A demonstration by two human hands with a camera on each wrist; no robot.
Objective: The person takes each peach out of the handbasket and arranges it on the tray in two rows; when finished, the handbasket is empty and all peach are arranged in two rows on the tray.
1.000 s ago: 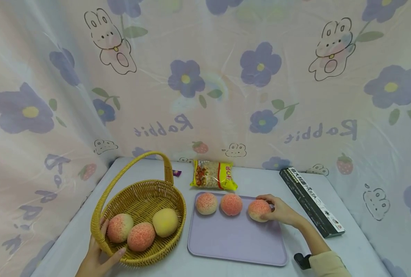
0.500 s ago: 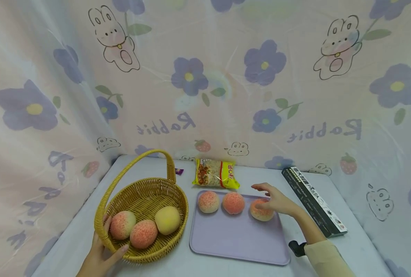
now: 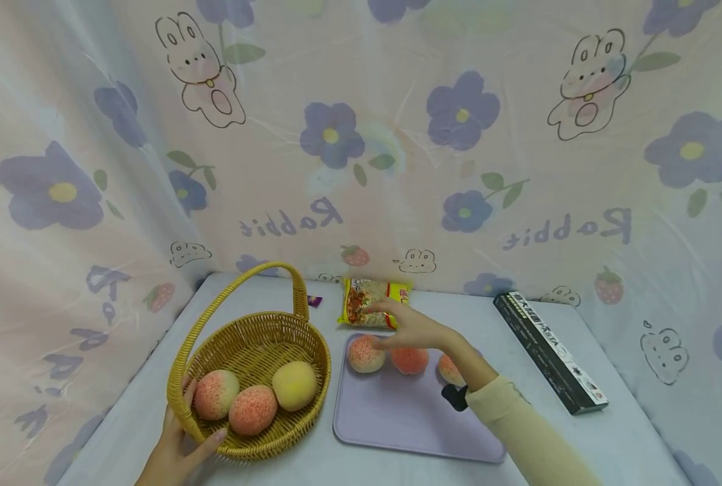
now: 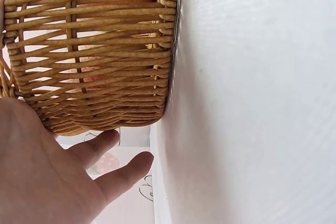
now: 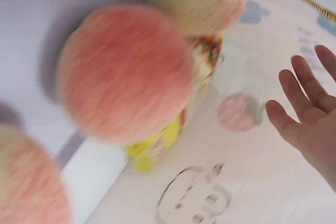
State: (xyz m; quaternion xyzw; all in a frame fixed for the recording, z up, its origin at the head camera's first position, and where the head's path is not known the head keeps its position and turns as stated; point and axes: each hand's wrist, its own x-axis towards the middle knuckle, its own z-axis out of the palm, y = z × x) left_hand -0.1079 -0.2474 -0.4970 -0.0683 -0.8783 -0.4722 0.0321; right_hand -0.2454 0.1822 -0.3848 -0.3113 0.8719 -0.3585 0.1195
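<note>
My right hand [image 3: 404, 329] has its fingers [image 5: 307, 85] spread and empty, hovering over the far-left peach [image 3: 365, 354] on the tray [image 3: 409, 425]. I judge I'm between placements, crossing left. My left hand [image 3: 178, 451] rests flat-fingered against the basket [image 3: 257, 337] at the near-left of the counter [image 3: 616, 432]; next comes reaching in for a peach [image 3: 293, 385].

Lighting soft, bright and even, diffuse through the pale printed sheeting; no glare, only faint shadows under the basket [image 3: 248, 378] beside the left hand [image 3: 175, 452] and under the tray [image 3: 415, 418] below the right hand [image 3: 406, 327]. Head view sharp at centre, bowed at the edges. Left wrist view slightly overexposed on the white surface right of the hand. Right wrist view motion-blurred: peaches [image 5: 126, 72] left of the fingers [image 5: 307, 85] smeared and out of focus
</note>
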